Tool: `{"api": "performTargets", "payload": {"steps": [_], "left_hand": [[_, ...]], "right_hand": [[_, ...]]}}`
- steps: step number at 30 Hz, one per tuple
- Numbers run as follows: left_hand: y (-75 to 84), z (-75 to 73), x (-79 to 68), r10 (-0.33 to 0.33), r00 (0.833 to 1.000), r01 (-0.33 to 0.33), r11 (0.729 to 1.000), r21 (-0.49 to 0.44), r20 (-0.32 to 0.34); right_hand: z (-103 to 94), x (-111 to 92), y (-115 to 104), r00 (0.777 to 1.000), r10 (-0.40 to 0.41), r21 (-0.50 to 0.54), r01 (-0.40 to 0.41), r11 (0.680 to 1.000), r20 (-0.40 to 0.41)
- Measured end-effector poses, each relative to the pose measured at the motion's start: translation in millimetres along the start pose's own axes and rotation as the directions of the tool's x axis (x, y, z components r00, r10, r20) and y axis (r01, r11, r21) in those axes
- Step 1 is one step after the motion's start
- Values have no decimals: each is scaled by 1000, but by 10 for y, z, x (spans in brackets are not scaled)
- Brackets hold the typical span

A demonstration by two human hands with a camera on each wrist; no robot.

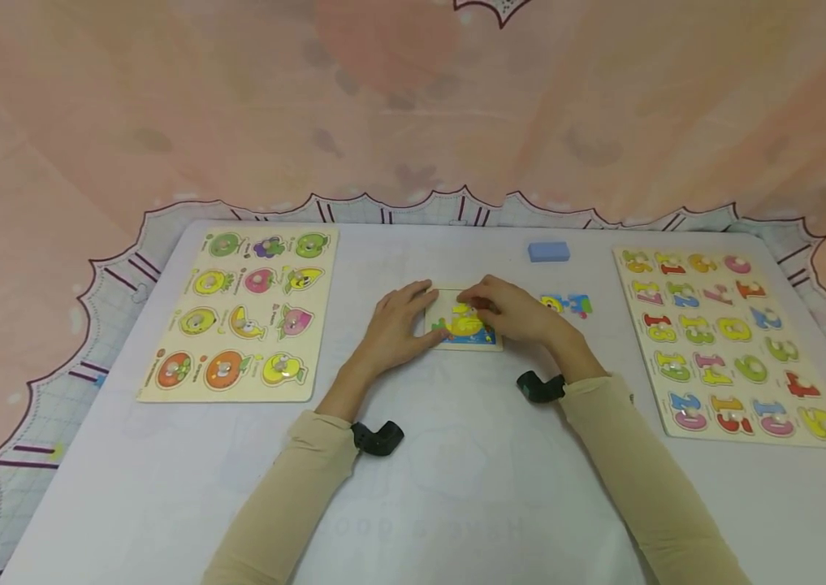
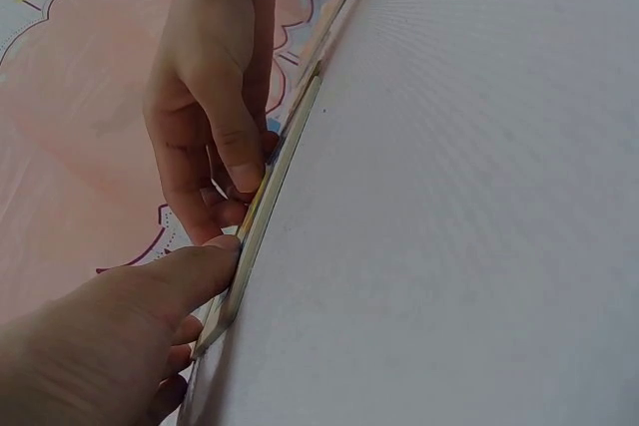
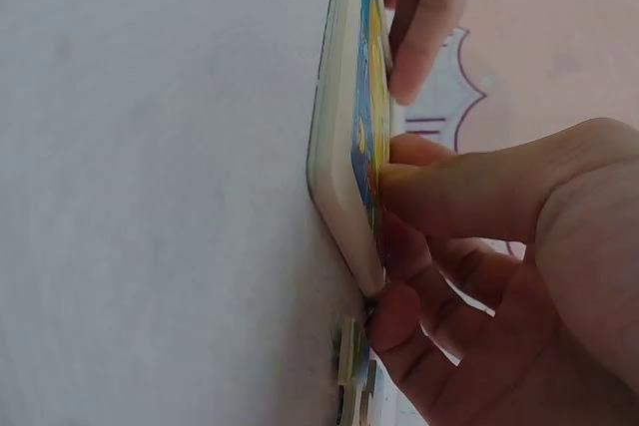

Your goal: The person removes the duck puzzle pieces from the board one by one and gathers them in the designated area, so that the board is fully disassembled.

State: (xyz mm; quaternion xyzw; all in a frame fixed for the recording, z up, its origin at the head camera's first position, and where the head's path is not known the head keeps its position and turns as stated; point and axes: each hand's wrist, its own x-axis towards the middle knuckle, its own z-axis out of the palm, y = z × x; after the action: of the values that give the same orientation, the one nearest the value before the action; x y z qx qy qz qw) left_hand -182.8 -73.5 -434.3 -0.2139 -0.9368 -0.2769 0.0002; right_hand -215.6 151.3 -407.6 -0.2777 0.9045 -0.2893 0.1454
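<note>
1. Puzzle board [image 1: 449, 304], small, rectangular and of pale wood, lies mid-table before you, with a yellow duck picture [image 1: 467, 327] over blue water.
2. Your left hand [image 1: 400, 325] braces its left side, thumb and fingers apart, the thumb tip over the picture's near left.
3. Your right hand [image 1: 515, 310] bends over the duck, thumb touching the picture; whether its fingertips pinch a piece, I cannot tell.
4. You seem to be seating or adjusting a piece; the next move likely calls for light, level pressure with the board braced.
5. Just right of that hand lie loose yellow, blue and green puzzle pieces [image 1: 577, 305]; a blue rectangular block [image 1: 548, 252] sits farther off.
6. Well left is a pale-wood fruit board [image 1: 319, 325]; at right, a pale-wood number board [image 1: 683, 321], its near left corner close to your right tan sleeve [image 1: 646, 471].
7. Your widest room is the white tabletop [image 1: 449, 479] on the near side; at the far edge, pink printed cloth [image 1: 237, 106] rises.
</note>
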Motion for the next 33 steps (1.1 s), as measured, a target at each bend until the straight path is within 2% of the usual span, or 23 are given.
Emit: {"api": "performTargets", "payload": {"steps": [12,22,27,33], "left_hand": [[-1,0,8,10,1000,-10,1000,-3,-9],[-10,18,1,3,1000,-3,1000,5,-2],[-8,19,-2,3,1000,-3,1000,-1,-1],[-11,14,-4,8,1000,-8,1000,3,-5]], "right_hand": [[8,13,-15,1000,18,79,-18,997,2],[2,13,-28,1000,-3,63,4,998,-13],[-13,-6,-28,999,-22,59,24,998,-45],[-62,-25,-36,994,-41,113,53,992,-102]]}}
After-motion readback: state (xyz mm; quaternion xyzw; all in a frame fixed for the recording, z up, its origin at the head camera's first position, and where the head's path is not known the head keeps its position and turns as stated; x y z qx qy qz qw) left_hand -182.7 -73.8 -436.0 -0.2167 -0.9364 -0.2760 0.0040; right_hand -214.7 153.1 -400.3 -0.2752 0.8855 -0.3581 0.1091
